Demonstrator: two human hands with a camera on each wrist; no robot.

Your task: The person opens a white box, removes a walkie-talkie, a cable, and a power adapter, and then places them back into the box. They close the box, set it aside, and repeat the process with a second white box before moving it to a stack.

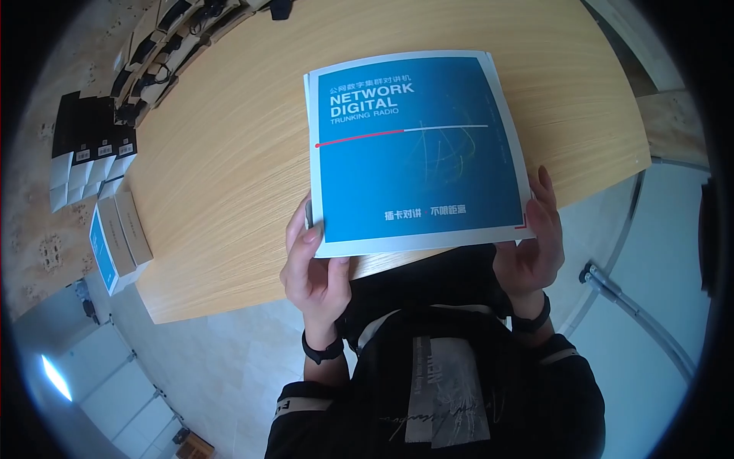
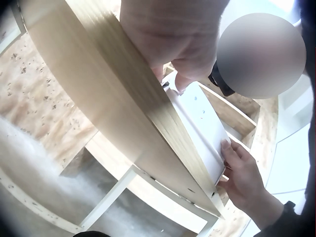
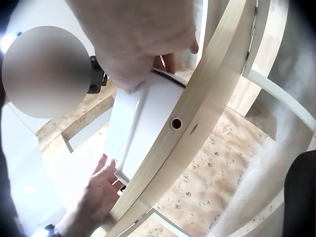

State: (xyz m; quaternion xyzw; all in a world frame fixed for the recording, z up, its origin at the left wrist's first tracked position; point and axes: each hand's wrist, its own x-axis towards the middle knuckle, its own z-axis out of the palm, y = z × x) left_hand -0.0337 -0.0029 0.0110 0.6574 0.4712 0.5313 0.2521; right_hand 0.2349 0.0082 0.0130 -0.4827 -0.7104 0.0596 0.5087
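Observation:
A square box [image 1: 420, 168] with a blue, white-bordered cover reading "NETWORK DIGITAL TRUNKING RADIO" is over the near part of the wooden table, its printed face up. My left hand [image 1: 317, 275] grips its near left corner, with the thumb along the edge. At the near right corner my right hand [image 1: 534, 249] holds it, thumb on the side and fingers partly hidden behind. From below, the left wrist view shows the box's white side [image 2: 200, 121] by the table edge, with the right hand [image 2: 243, 173] at its far end. The right wrist view has the left hand [image 3: 96, 195] at the opposite end.
The light wooden table [image 1: 222, 168] has a curved outline. Beyond its left edge stand two boxes [image 1: 126, 229] with a blue face and several black-and-white boxes [image 1: 92, 153]. Dark devices in pale holders [image 1: 157, 57] line the far left. A metal bar [image 1: 627, 306] is at right.

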